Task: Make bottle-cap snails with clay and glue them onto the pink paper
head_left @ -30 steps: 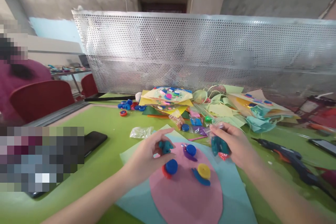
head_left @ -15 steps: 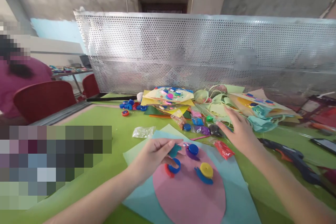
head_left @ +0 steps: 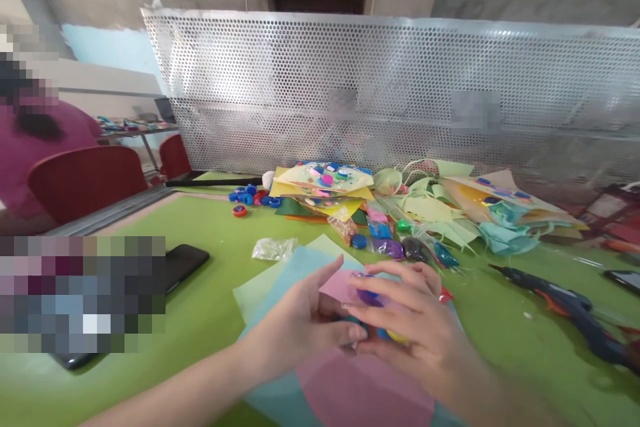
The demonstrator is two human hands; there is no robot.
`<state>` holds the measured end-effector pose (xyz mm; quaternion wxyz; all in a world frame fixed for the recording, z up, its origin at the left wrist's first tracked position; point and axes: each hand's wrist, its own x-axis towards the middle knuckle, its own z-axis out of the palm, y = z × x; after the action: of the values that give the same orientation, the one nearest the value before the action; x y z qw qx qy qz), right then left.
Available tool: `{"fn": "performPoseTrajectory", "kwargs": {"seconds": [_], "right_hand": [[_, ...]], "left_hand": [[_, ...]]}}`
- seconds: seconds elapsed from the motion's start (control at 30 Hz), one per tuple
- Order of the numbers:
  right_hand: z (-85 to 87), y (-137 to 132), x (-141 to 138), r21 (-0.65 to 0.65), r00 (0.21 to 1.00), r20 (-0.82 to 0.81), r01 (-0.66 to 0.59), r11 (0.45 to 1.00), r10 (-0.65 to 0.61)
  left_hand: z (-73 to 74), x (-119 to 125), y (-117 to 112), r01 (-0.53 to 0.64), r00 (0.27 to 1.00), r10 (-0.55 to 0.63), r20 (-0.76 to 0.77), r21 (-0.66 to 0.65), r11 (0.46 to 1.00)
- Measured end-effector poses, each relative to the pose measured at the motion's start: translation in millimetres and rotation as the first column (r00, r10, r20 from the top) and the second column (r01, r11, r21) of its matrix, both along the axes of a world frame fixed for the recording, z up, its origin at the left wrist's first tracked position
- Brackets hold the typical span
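Over the pink paper oval (head_left: 370, 387), my two hands meet. Between their fingers is a piece of teal modelling clay (head_left: 358, 315), mostly hidden. My left hand (head_left: 305, 320) curls around the clay from the left, its topmost digit raised. My right hand (head_left: 420, 320) reaches across from the right, fingers bent against the clay and close to the left fingertips. Below them, a blue bottle cap (head_left: 369, 296) and a bit of a yellow cap (head_left: 397, 335) show between the fingers. The oval lies on light blue paper (head_left: 270, 327).
Clay packets (head_left: 387, 248), a clear bag (head_left: 274, 249) and bottle caps (head_left: 250, 195) lie beyond the paper. Stacked paper crafts (head_left: 323, 183) stand at the perforated metal screen (head_left: 300, 93). A glue gun (head_left: 565, 300) lies right, a black phone (head_left: 187, 260) left. A person in pink (head_left: 55, 140) sits beyond.
My right hand has come down and left from the packets to meet my left hand at the teal clay. A teal packet and the left-hand phone are now in view.
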<state>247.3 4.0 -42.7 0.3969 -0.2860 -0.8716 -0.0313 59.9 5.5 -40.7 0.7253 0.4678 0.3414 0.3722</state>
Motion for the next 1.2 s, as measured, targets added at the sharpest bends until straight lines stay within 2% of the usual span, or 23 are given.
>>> {"fn": "performPoseTrajectory", "kwargs": {"seconds": [0.23,0.43,0.6,0.7,0.77,0.83,0.9,1.03,1.2], "right_hand": [[2.8,-3,0,0.027,1.0,0.002,-0.013,1.0,0.013],[4.5,-4,-5,-0.031,0.992,-0.099,-0.085,0.996,0.082],[13.7,-9,-5,0.022,0.992,-0.067,-0.101,0.995,0.102],[17.0,-8,0,0.081,0.997,-0.06,-0.046,0.996,0.051],[16.9,-5,4,0.086,0.996,-0.084,0.031,0.996,-0.024],[15.4,0,8,0.038,0.99,-0.124,0.08,0.996,-0.074],[12.7,3,9,-0.03,0.985,-0.151,0.074,0.997,-0.078],[4.8,3,3,-0.098,0.995,-0.09,0.043,0.994,-0.052],[-0.6,1,-1,-0.11,0.995,-0.023,0.091,0.99,-0.094]], "left_hand": [[2.0,-1,-1,0.064,0.997,-0.064,0.04,0.002,0.998],[1.4,-2,-1,0.067,0.997,-0.066,-0.038,0.031,0.997],[1.8,-2,-3,0.085,0.995,-0.082,-0.055,0.049,0.995],[6.0,-4,-3,0.083,0.995,-0.078,-0.068,0.077,0.994],[10.4,-5,-2,0.035,0.996,-0.027,-0.085,0.095,0.995],[14.2,-6,0,-0.041,0.994,0.051,-0.099,0.096,0.995],[16.0,-7,1,-0.095,0.989,0.103,-0.108,0.08,0.992],[12.8,-6,3,-0.043,0.992,0.052,-0.118,0.08,0.996],[8.2,-3,2,-0.005,0.989,0.024,-0.147,0.131,0.991]]}}
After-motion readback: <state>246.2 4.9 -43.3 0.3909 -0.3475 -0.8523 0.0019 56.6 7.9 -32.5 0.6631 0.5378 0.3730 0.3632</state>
